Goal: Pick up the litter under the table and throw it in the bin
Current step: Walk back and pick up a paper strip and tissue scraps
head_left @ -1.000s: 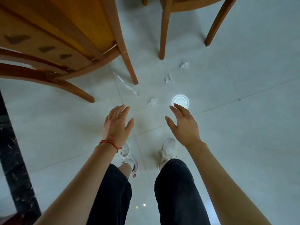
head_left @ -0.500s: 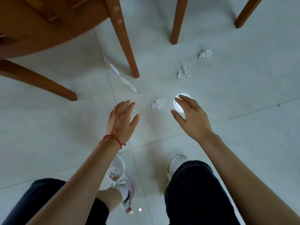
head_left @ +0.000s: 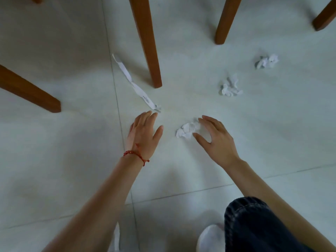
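The nearest crumpled paper wad (head_left: 187,130) lies on the pale tiled floor (head_left: 272,135), right at the right hand (head_left: 216,138). That hand is spread, fingers and thumb apart in a loose arc, its fingertips just beside or touching the wad; which of the two cannot be told. It grips nothing. Half a second ago the same hand sat over a small bright round spot on the floor; that spot no longer shows, and the hand now lies to the right of the wad instead of well beside it.

The left hand (head_left: 144,133), with a red string bracelet (head_left: 135,155) at the wrist, is flat and open, fingers straight and close together. Its fingertips reach just short of the near end of a long paper strip (head_left: 135,87), nearer to it than before. The strip runs away up-left past a wooden leg (head_left: 147,42).

Two more paper wads lie farther off to the right: a middle wad (head_left: 230,87) and a far wad (head_left: 266,61), well apart from both hands. Other wooden legs stand at the left (head_left: 29,90) and upper right (head_left: 226,19).

The view has dropped closer to the floor since the earlier frame. A dark trouser knee (head_left: 254,224) and a white shoe (head_left: 211,239) show at the bottom. No bin or other container shows.
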Demonstrator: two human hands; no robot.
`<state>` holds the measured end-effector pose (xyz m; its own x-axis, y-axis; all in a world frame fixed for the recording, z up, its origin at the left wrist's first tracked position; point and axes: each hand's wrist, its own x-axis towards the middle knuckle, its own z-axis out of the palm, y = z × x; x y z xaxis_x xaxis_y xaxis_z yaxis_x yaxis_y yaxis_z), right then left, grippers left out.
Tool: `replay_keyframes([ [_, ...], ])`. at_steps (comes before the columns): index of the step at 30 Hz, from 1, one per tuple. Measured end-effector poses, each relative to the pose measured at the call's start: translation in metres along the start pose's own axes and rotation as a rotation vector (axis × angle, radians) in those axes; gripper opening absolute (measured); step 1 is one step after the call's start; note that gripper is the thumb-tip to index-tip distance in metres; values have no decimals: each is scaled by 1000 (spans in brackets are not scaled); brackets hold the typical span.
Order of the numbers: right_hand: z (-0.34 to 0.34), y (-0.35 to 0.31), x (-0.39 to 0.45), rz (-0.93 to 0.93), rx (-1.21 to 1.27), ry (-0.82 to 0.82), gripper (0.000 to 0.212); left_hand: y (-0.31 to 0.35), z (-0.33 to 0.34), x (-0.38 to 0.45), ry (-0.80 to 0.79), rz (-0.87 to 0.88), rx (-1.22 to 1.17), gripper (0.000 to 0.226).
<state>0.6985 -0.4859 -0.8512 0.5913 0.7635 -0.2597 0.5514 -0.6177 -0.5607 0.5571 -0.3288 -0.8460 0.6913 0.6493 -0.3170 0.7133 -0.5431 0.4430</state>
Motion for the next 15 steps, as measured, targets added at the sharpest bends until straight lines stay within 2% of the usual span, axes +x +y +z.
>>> replay_keyframes([
  [3,25,4,10,-4,59,39,53,-5,21,7,88,4,-36,66],
  [7,55,5,16,-86,21,109,52,-15,35,9,123,-20,-71,64],
  [12,73,-1,16,-142,-10,189,29,-23,34,5,144,-55,-98,63],
  [15,72,-6,20,-40,145,174,18,-27,35,6,166,-68,-136,62],
])
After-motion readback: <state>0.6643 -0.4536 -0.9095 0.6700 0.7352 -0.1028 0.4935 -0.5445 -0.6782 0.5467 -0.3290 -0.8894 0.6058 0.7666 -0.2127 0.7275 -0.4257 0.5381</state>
